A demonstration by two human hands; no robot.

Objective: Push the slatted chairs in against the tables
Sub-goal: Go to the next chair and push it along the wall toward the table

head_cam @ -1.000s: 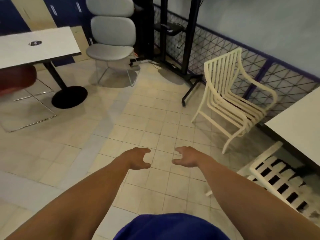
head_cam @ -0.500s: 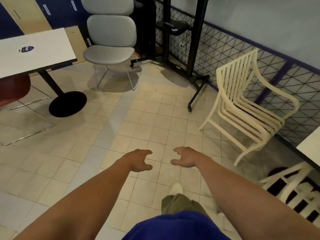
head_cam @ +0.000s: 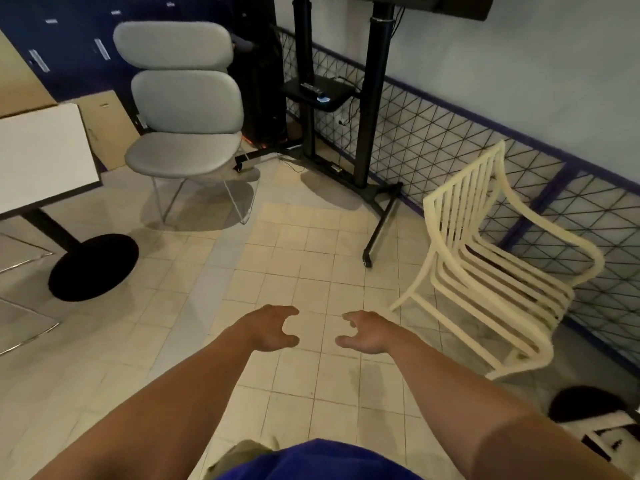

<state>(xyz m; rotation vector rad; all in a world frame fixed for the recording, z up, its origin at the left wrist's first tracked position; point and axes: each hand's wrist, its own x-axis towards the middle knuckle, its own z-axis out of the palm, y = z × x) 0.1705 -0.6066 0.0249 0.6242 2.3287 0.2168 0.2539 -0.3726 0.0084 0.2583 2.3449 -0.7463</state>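
Observation:
A cream slatted armchair [head_cam: 485, 258] stands on the tiled floor at the right, its back toward me and its seat facing the lattice wall. Part of a second slatted chair [head_cam: 602, 434] shows at the bottom right corner. My left hand [head_cam: 273, 329] and my right hand [head_cam: 367, 332] hover in front of me over the floor, fingers loosely curled, holding nothing. Both hands are left of the cream chair and apart from it. A white table [head_cam: 45, 157] on a black pedestal foot stands at the left.
A grey padded lounge chair [head_cam: 183, 112] stands at the back left. A black wheeled screen stand [head_cam: 367, 133] stands at the back centre, one leg reaching toward the cream chair. Wire lattice [head_cam: 450, 147] lines the right wall. Metal chair legs [head_cam: 20, 306] lie at the far left.
The view has moved forward and turned left: the cream chair is nearer, and the right-hand table has left the view. My hands keep the same empty pose.

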